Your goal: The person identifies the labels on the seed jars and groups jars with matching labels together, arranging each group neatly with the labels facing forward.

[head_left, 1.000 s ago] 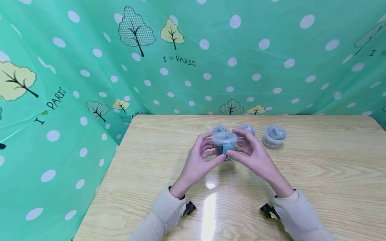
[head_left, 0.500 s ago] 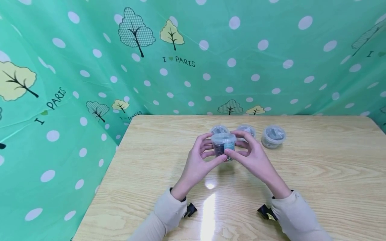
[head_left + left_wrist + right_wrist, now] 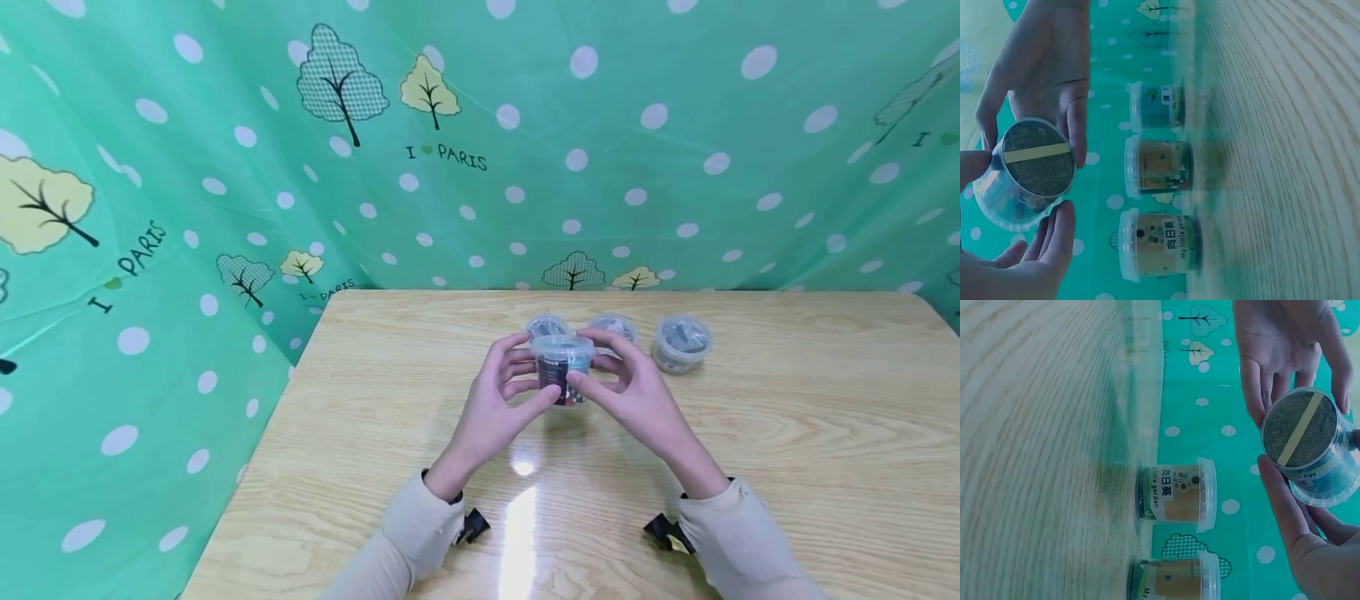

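Between my two hands a clear lidded plastic tub (image 3: pixel 562 367) with a dark and teal printed label is held up above the table. My left hand (image 3: pixel 487 408) grips its left side, thumb at the lower front and fingers behind. On the opposite side, my right hand (image 3: pixel 637 396) holds it the same way, thumb on the label. Dark, soil-like contents and a pale yellow strip (image 3: pixel 1038 153) show through the tub's base in the left wrist view. The lid faces up in the head view.
Three similar tubs stand in a row toward the table's back: a left tub (image 3: pixel 546 326), a middle tub (image 3: pixel 617 327) and a right tub (image 3: pixel 682 343). A green polka-dot cloth (image 3: pixel 480 208) hangs behind the wooden table (image 3: pixel 810 433).
The tub has turned between my fingers, so more of the label's dark panel faces me and less of the teal. My hands keep nearly the same place.
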A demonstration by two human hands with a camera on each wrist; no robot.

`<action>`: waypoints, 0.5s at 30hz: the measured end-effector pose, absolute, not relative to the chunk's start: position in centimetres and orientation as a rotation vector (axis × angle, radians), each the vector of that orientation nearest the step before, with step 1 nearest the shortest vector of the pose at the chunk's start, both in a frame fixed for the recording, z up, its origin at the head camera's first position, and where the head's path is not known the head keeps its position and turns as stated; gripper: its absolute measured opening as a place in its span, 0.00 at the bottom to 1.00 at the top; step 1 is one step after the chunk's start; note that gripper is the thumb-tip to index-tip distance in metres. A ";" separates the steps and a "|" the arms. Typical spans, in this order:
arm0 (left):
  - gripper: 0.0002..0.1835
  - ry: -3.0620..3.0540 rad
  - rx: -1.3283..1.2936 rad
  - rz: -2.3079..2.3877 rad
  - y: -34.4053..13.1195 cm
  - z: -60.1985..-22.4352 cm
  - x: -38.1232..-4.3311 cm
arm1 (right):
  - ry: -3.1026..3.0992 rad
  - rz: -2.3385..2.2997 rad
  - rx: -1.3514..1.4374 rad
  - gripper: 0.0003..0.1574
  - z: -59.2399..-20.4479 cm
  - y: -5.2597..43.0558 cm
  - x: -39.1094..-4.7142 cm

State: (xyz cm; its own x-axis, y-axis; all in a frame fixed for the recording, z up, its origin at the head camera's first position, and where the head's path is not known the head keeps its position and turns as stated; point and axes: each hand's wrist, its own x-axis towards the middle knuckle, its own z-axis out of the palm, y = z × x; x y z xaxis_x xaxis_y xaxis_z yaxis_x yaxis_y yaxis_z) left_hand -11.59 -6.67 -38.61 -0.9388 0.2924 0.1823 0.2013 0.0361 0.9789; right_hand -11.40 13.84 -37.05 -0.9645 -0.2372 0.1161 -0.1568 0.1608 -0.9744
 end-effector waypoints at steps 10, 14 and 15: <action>0.35 2.129 0.542 2.104 -6.6 -38.6 -11.7 | 2.315 -1.986 -0.432 0.35 -37.3 13.8 -11.6; 0.35 2.117 0.534 2.128 -6.7 -38.6 -11.6 | 2.307 -1.978 -0.441 0.36 -37.2 13.8 -11.5; 0.35 2.117 0.532 2.135 -6.7 -38.6 -11.6 | 2.315 -1.973 -0.441 0.37 -37.2 13.8 -11.5</action>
